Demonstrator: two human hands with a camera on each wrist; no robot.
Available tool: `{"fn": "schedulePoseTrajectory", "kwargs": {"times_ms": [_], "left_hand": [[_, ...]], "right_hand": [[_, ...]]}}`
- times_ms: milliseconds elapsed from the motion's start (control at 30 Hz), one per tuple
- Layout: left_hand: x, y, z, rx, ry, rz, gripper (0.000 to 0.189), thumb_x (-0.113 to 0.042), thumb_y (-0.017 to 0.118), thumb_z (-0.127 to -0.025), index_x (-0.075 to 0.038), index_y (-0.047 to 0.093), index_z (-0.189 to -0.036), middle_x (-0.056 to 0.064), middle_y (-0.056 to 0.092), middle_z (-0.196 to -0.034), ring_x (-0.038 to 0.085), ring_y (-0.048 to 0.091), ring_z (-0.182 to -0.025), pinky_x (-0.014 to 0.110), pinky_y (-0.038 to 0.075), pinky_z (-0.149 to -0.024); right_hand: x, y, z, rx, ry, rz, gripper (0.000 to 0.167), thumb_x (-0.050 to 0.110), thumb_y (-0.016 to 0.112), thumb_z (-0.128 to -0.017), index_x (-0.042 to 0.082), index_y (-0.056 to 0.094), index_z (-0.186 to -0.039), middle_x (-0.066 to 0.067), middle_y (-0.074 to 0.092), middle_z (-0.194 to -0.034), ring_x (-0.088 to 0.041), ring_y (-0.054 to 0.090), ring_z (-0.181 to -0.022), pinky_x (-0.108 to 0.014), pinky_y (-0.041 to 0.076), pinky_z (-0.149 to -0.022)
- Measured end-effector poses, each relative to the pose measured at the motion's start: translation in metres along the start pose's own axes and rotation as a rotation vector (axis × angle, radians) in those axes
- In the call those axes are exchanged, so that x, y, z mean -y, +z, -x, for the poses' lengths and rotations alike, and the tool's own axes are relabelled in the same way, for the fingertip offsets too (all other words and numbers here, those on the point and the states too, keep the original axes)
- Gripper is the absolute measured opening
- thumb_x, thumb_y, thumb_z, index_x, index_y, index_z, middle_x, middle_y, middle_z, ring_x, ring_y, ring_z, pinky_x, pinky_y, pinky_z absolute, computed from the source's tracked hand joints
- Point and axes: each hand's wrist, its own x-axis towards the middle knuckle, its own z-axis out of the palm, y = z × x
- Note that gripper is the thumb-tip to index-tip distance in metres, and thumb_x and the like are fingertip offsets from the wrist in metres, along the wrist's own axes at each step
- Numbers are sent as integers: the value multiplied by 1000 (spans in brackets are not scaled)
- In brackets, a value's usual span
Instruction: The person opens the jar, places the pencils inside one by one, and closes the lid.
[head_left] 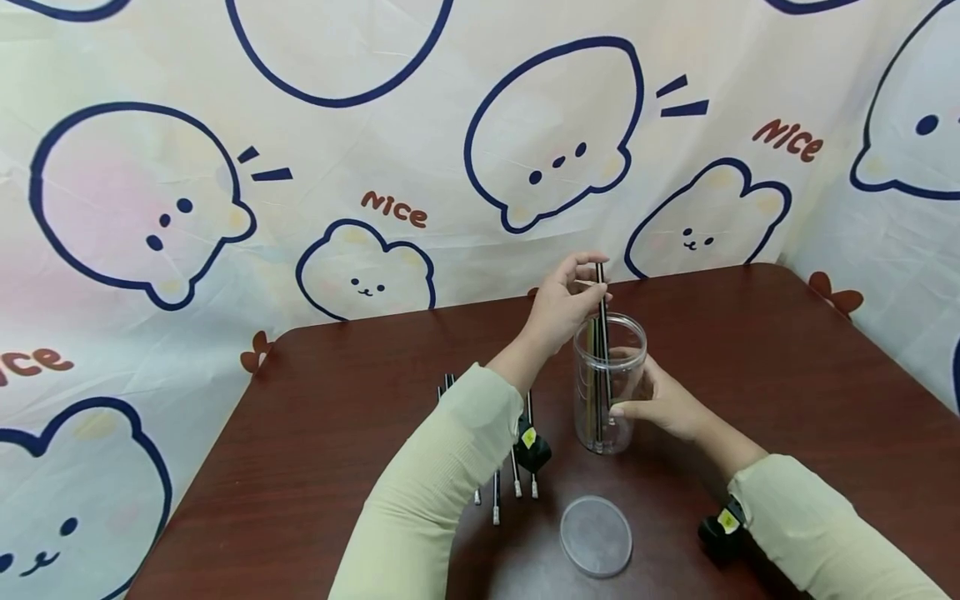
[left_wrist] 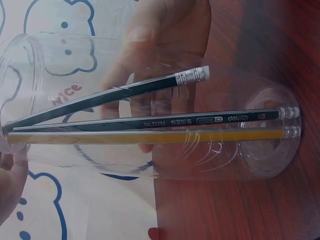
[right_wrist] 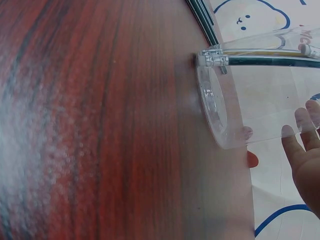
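Observation:
A clear plastic jar (head_left: 587, 392) stands upright on the table, with my right hand (head_left: 663, 400) gripping its side. Inside it, a yellow pencil (left_wrist: 200, 136) and a dark green pencil (left_wrist: 165, 122) reach down to the bottom, eraser ends low. My left hand (head_left: 566, 300) pinches another dark pencil (head_left: 602, 312) above the rim. That pencil leans inside the jar, its white eraser (left_wrist: 201, 73) well above the base. In the right wrist view the fingertips (right_wrist: 289, 132) of my right hand press on the jar's wall.
Several dark pencils (head_left: 496, 500) lie on the reddish-brown table (head_left: 360, 417), partly hidden behind my left forearm. A round clear lid (head_left: 596, 536) lies flat in front of the jar. Behind the table hangs a printed cloth (head_left: 450, 250) with cartoon outlines.

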Motion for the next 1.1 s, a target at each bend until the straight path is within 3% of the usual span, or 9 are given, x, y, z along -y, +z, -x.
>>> {"fn": "schedulePoseTrajectory", "kwargs": {"times_ms": [200, 367, 600, 833, 1100], "left_hand": [[9, -3, -2, 15, 42, -31, 18, -6, 55, -84, 2, 57, -100, 5, 54, -83, 15, 54, -75, 25, 47, -66], [25, -7, -9, 28, 37, -65, 17, -14, 58, -83, -2, 60, -94, 2, 55, -80, 16, 52, -74, 24, 46, -65], [30, -10, -11, 12, 24, -46, 15, -15, 58, -83, -4, 60, -92, 5, 55, -82, 23, 55, -82, 25, 46, -70], [27, -16, -8, 41, -55, -6, 19, -14, 55, -85, 1, 57, -97, 6, 55, -86, 29, 54, -89, 29, 45, -74], [22, -34, 2, 92, -167, -31, 24, -17, 52, -87, 2, 54, -102, 8, 56, -96, 22, 55, -88, 35, 44, -80]], "right_hand": [[-1, -2, -1, 3, -13, -17, 66, -4, 59, -77, 4, 20, -129, -18, 42, -119, -20, 48, -104, -29, 41, -81], [1, -2, -2, 7, -26, -19, 66, -5, 59, -76, 4, 21, -129, -20, 42, -120, -23, 48, -104, -30, 42, -81], [0, -2, -1, -6, 14, -15, 68, 0, 62, -76, 6, 20, -129, -20, 38, -122, -22, 47, -105, -30, 41, -81], [-2, -2, -1, -13, 15, -10, 68, -2, 62, -76, 4, 20, -129, -19, 39, -121, -19, 48, -103, -27, 41, -81], [-2, -1, 0, -16, -1, -9, 67, -2, 62, -75, 3, 20, -128, -19, 42, -118, -23, 48, -103, -27, 42, -80]]}}
